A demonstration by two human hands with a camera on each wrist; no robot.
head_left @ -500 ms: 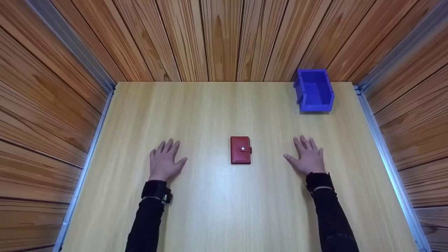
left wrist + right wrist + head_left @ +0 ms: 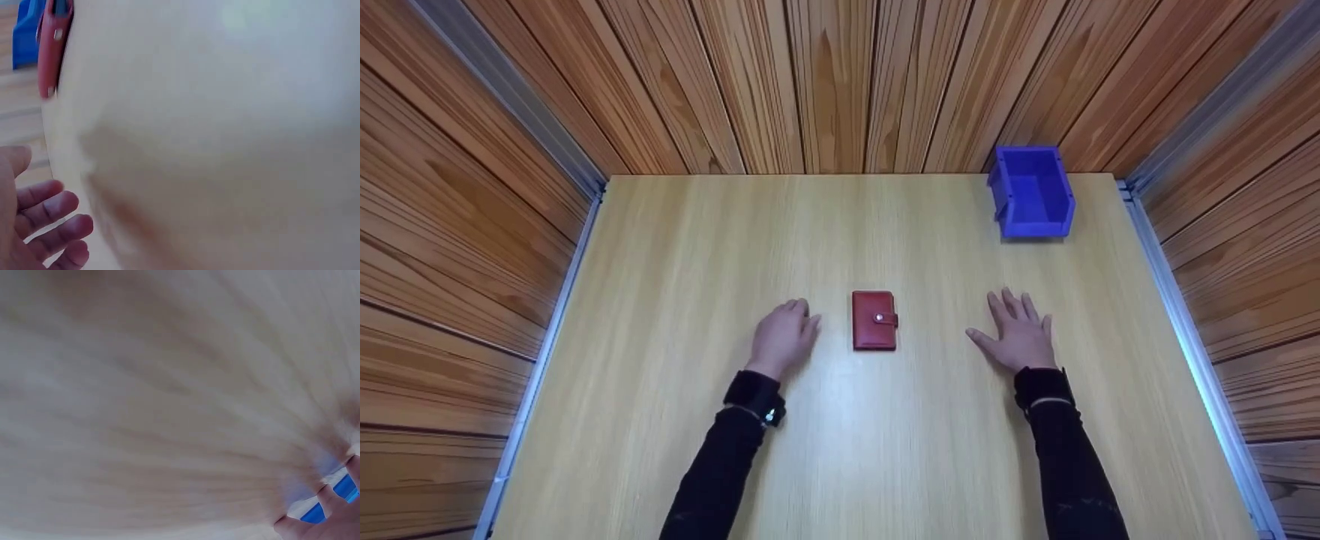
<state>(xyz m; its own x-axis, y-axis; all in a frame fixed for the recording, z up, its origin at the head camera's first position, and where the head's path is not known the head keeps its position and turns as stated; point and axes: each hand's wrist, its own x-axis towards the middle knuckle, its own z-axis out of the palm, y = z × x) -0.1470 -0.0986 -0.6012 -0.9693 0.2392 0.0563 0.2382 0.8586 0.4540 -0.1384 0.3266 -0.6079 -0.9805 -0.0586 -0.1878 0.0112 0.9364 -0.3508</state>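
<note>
A red wallet (image 2: 874, 321) with a snap strap on its right side lies on the table, between the two hands. Just to its left is my left hand (image 2: 784, 339), fingers loosely bent and thumb toward the wallet, with a gap between them. In the left wrist view that hand (image 2: 42, 225) holds nothing, and the wallet (image 2: 52, 53) shows at the upper left. My right hand (image 2: 1020, 341) is palm down on the right, its fingers spread and nothing held. Only some of its fingers (image 2: 332, 500) appear in the right wrist view, at the lower right corner.
A blue open-front bin (image 2: 1033, 195) stands at the table's back right corner. Wood-plank walls (image 2: 832, 90) close off the back and both sides, with metal rails (image 2: 1200, 360) along the side edges of the wooden table (image 2: 840, 450).
My left hand has moved right, toward the wallet, and its spread fingers have drawn in and bent. The right hand, wallet and bin stay where they were.
</note>
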